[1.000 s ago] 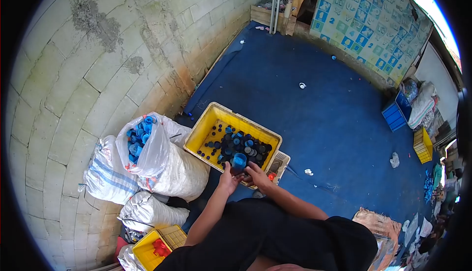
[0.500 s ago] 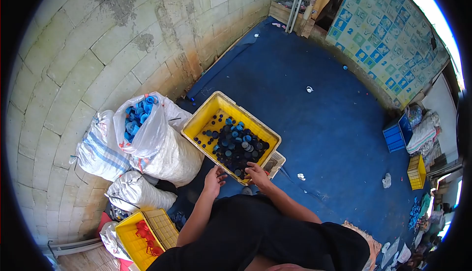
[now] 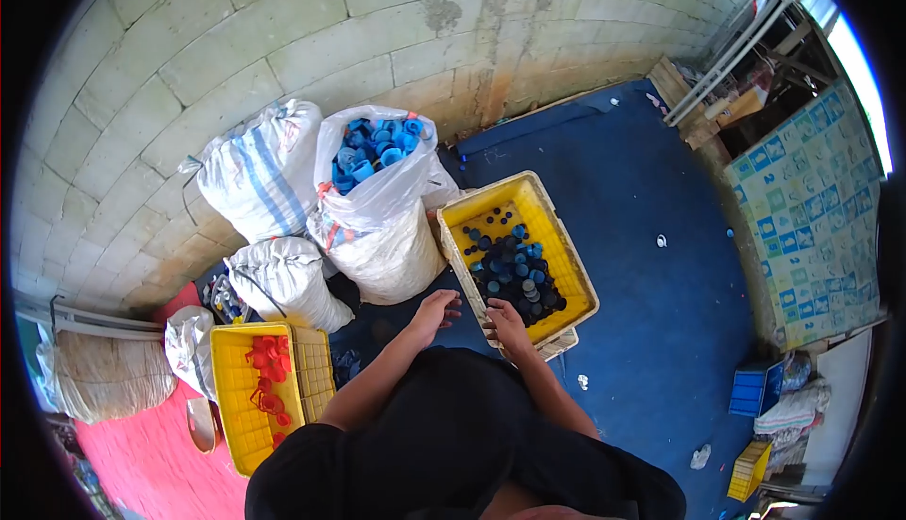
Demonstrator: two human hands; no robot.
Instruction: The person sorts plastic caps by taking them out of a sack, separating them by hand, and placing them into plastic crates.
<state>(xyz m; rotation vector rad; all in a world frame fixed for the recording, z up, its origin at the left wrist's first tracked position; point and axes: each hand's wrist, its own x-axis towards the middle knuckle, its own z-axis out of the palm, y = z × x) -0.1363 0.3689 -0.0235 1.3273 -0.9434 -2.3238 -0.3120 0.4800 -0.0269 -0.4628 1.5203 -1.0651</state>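
Note:
A yellow crate [image 3: 578,286] holds many dark and blue bottle caps [image 3: 517,270], heaped toward its near side. My left hand [image 3: 437,317] is in the air just left of the crate's near corner, its fingers loosely apart with nothing visible in them. At the near rim is my right hand [image 3: 508,326], fingers spread and slightly bent, with nothing visible in it. Whether its fingertips touch the rim I cannot tell. Beneath the crate shows part of another, pale crate [image 3: 559,344].
Left of the crate stands a white sack [image 3: 382,251] topped with blue plastic pieces [image 3: 373,152]. Other tied sacks [image 3: 260,176] lean by the block wall [image 3: 311,20]. A second yellow crate [image 3: 226,407] holds red pieces [image 3: 269,378]. Blue sheeting [image 3: 651,331] covers the floor.
The view has turned left, bringing the crate with red pieces and a pink floor covering further into sight. Both hands stay near the cap crate's near side, with little change in pose.

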